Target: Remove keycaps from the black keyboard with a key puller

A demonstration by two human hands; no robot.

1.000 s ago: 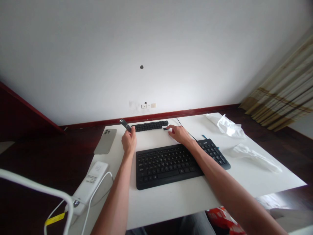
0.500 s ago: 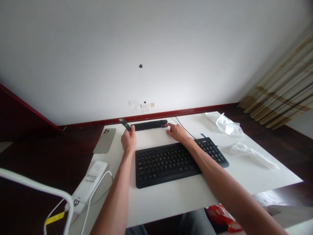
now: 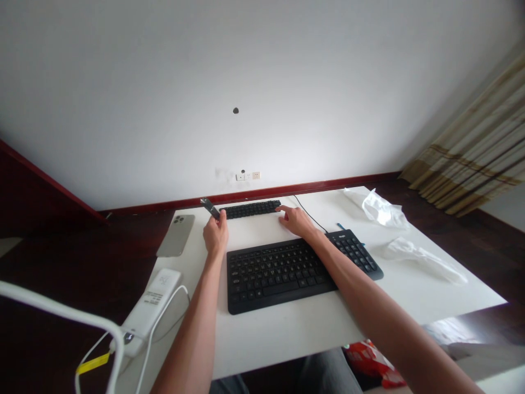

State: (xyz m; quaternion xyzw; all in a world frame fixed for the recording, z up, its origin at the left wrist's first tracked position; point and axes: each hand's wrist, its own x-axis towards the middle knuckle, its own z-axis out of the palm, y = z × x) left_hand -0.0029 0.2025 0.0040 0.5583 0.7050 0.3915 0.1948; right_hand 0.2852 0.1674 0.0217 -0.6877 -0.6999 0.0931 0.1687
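Note:
My left hand (image 3: 215, 234) is closed around a narrow dark object with a shiny end (image 3: 210, 207), tilted up to the left; its kind is unclear. Just right of it, a slim black strip of keys (image 3: 250, 210) lies at the table's far side. My right hand (image 3: 298, 221) reaches to the strip's right end, index finger stretched onto it and thumb apart; the other fingers are curled and partly hidden. Below both hands rests a large black keyboard (image 3: 274, 273), and my right forearm crosses over it.
On the white table (image 3: 254, 342), a phone (image 3: 176, 235) and a white power strip (image 3: 150, 306) with cables lie left. Two crumpled clear plastic bags (image 3: 381, 209) lie right. A thin blue item (image 3: 340, 226) shows behind the keyboard. A white tube (image 3: 61, 309) crosses the lower left.
My right index finger has shifted very slightly left at the strip's end. My left hand keeps its place and its hold on the dark object.

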